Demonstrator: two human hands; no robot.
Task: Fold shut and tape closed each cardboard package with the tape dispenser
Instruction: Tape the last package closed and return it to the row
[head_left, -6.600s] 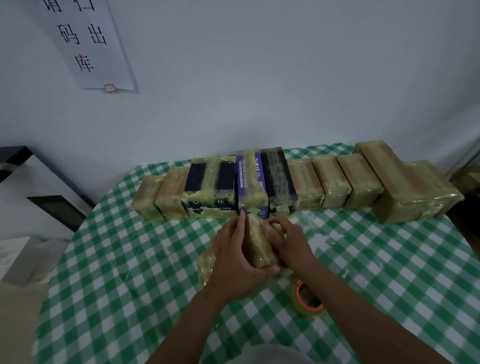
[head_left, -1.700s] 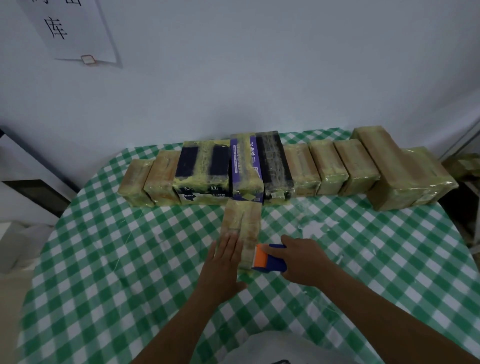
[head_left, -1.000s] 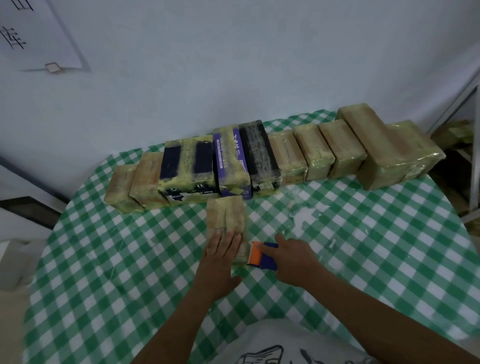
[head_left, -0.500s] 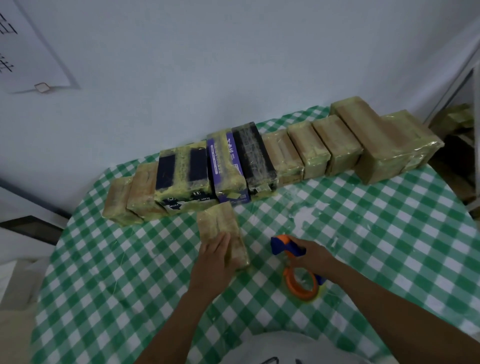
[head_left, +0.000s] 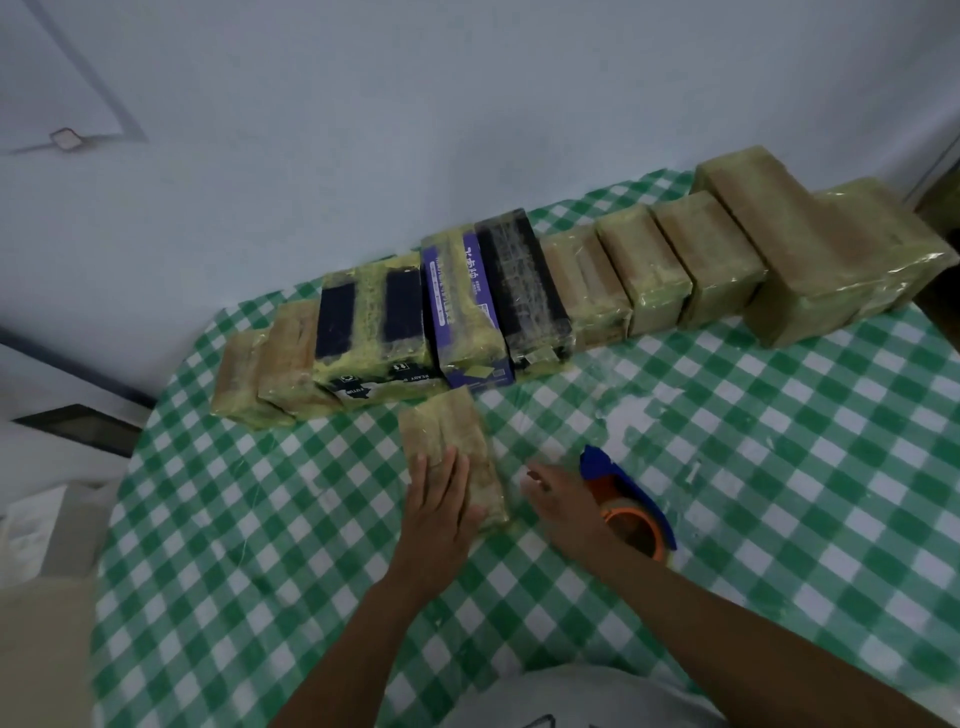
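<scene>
A small tape-wrapped cardboard package lies flat on the green-checked table, just in front of the back row. My left hand rests on its near end with straight fingers. My right hand hovers low over the cloth to the right of the package, fingers stretched toward it, holding nothing. The blue and orange tape dispenser lies on the table right beside that hand, partly hidden by my wrist.
A row of taped packages lines the table's back edge against the wall, with the larger ones at the right end. A cardboard box and white items stand off the table's left side.
My right hand has let go of the tape dispenser, which now lies on the table, and has moved left toward the package. My left hand stays on the package.
</scene>
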